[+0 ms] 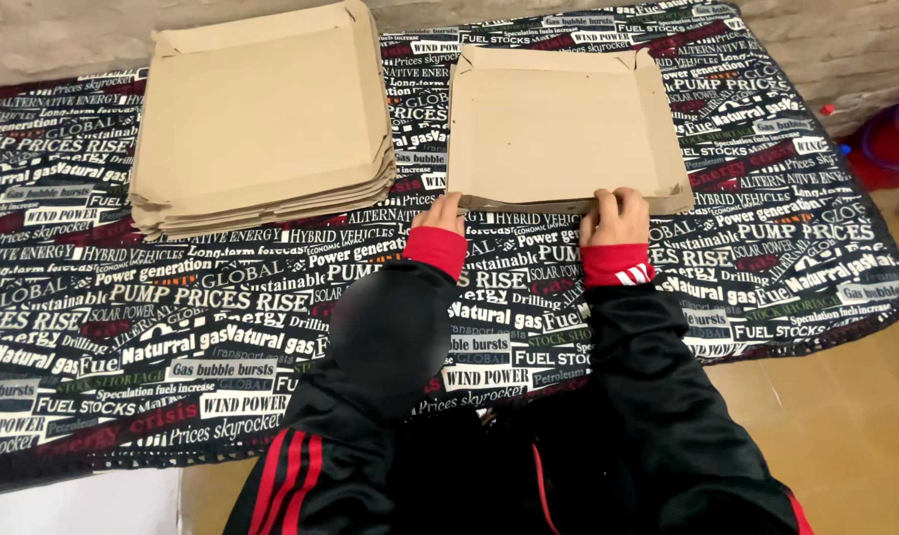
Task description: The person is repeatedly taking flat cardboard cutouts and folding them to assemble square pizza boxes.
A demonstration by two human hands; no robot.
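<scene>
both hands, left hand [448,213] and right hand [615,216], pinch the near edge of one half-folded cardboard tray [559,124]; finished stack [261,114] waits beside.

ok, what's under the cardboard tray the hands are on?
The tray lies on the printed cloth, which shows all round it. Both hands, left and right, grip its near edge. Anything beneath the tray itself is covered.

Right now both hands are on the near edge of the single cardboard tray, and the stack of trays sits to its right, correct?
Not quite. Both the left hand and right hand are on the single cardboard tray's near edge, but the stack of trays sits to its left, as the head view shows.
</scene>
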